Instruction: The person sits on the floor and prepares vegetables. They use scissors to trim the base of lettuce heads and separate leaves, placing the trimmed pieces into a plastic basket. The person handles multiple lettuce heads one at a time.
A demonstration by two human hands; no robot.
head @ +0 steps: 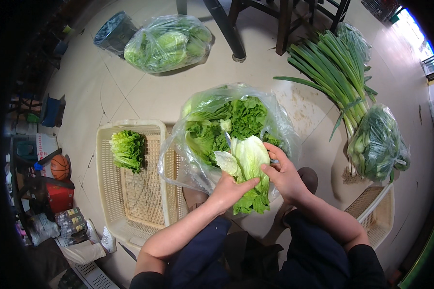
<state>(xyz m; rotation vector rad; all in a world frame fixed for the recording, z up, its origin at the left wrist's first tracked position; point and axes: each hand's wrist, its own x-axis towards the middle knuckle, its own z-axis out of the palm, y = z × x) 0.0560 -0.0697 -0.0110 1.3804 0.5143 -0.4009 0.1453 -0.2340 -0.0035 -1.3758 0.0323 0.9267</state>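
Note:
A head of leafy lettuce point(253, 159) is held between my two hands, its pale base up and its green leaf tips towards me. My left hand point(233, 191) grips it from the left, thumb across the leaves, with one pale leaf point(228, 164) folded outward beside it. On the right edge, my right hand point(282, 171) has its thumb and fingers on the lettuce. A narrow metal blade tip point(227, 138) shows past the upper left of the head; its handle is hidden. Just beyond my hands, an open clear plastic bag point(282, 119) holds several more lettuces point(247, 117).
A cream plastic basket point(130, 206) at left holds one lettuce point(127, 151). Long leeks or scallions point(332, 72) and bagged greens point(376, 144) lie at right, near another basket point(378, 216). A bag of lettuces point(168, 45), a bucket point(115, 32) and dark furniture legs point(226, 29) stand ahead.

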